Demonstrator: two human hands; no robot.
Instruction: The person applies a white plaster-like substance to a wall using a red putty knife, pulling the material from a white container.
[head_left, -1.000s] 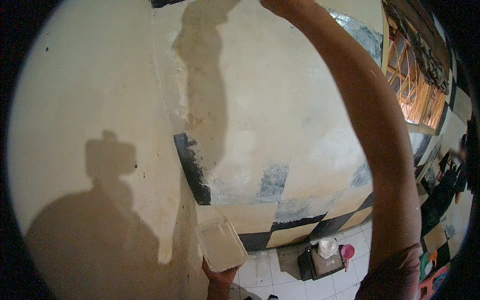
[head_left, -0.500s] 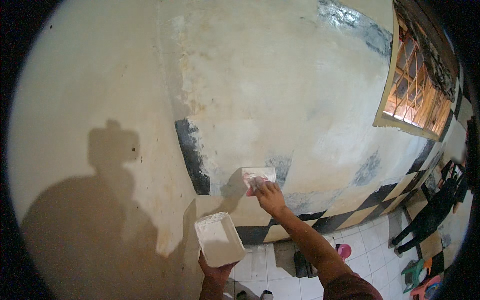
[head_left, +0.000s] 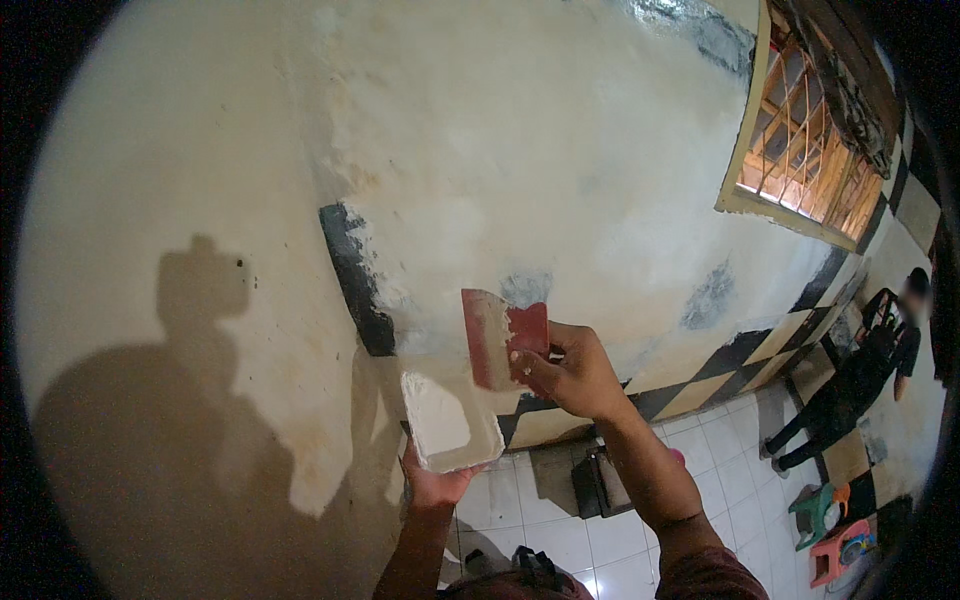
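My left hand (head_left: 436,487) is closed around the lower part of a white rectangular tub (head_left: 484,436), tilted so its inside shows. White paste (head_left: 437,408) lies in the tub and crusts its rim. Just above the tub, my right hand (head_left: 578,374) grips a flat red plastic spreader (head_left: 482,342) between thumb and fingers, its face smeared with pale paste. In front of both hands stands a wall (head_left: 450,180) with an uneven off-white coat. Dark patches (head_left: 710,295) show through, and black and cream checks run along its lower part.
A plain side wall (head_left: 150,180) meets the coated wall at the left and carries my shadow. A barred window (head_left: 805,130) is at the upper right. On the tiled floor (head_left: 560,545) sit a dark box-like object (head_left: 600,482) and small stools (head_left: 838,550). Another person (head_left: 845,385) stands at the right.
My right hand has drawn the spreader off the wall and turned it, so its red face shows above the tub. The tub has risen slightly; the whole view has shifted.
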